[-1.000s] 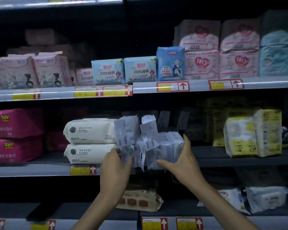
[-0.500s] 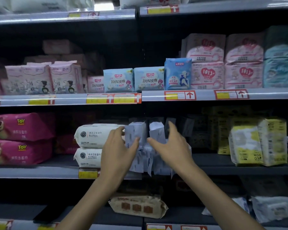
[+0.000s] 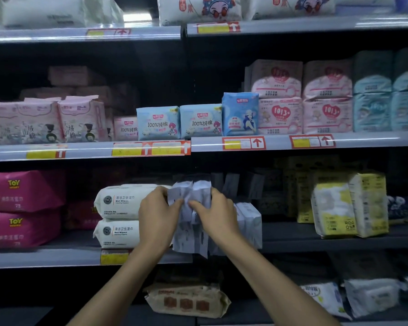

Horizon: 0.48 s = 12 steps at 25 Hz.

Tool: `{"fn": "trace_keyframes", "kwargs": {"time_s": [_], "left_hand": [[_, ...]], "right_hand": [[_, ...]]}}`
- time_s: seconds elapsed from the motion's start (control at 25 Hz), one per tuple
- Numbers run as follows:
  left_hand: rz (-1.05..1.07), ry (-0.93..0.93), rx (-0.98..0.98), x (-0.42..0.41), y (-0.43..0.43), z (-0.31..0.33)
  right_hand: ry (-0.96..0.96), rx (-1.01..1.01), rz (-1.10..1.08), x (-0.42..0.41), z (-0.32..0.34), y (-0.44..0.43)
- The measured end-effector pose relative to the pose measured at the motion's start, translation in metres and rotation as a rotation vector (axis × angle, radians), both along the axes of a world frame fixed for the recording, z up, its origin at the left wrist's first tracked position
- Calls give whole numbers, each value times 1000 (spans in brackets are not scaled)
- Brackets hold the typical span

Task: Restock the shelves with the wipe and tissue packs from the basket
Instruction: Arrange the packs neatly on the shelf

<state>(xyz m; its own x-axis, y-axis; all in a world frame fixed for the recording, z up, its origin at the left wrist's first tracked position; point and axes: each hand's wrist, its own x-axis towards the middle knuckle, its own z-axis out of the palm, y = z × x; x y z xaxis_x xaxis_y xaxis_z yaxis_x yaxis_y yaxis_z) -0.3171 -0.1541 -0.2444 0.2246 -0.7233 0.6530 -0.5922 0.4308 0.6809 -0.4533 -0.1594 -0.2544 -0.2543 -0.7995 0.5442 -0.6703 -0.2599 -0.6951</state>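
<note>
A bundle of small pale blue-white tissue packs [image 3: 247, 220] stands at the front of the middle shelf [image 3: 316, 243], just right of two stacked white wipe packs [image 3: 120, 201]. My left hand [image 3: 158, 217] grips the bundle's upper left side. My right hand [image 3: 217, 215] grips its upper right side, fingers curled over the crumpled top packs [image 3: 191, 191]. Both thumbs press on the bundle's front. The basket is out of view.
Pink TOY packs [image 3: 21, 191] lie at the left of the same shelf, yellow-white packs [image 3: 349, 208] at the right. The shelf above [image 3: 292, 143] carries blue and pink pad packs. A brown pack [image 3: 186, 302] lies on the lower shelf.
Both hands rose from the bundle's lower sides to its top and closed together on the upper packs. The view tilted upward, revealing the top shelf.
</note>
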Motion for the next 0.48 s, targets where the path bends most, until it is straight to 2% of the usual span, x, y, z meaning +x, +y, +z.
{"fn": "trace_keyframes", "kwargs": {"time_s": [0.12, 0.2, 0.28, 0.36, 0.48], "left_hand": [[64, -125, -2, -8, 12, -1], [189, -301, -116, -14, 21, -4], [231, -499, -312, -25, 33, -4], [181, -652, -468, -42, 40, -9], [-42, -776, -491, -81, 41, -25]], "right_hand": [[-42, 73, 170, -9, 2, 11], [-116, 19, 229, -31, 7, 25], [-209, -91, 113, -70, 14, 32], [-273, -154, -100, -114, 19, 28], [-320, -48, -223, -155, 16, 2]]}}
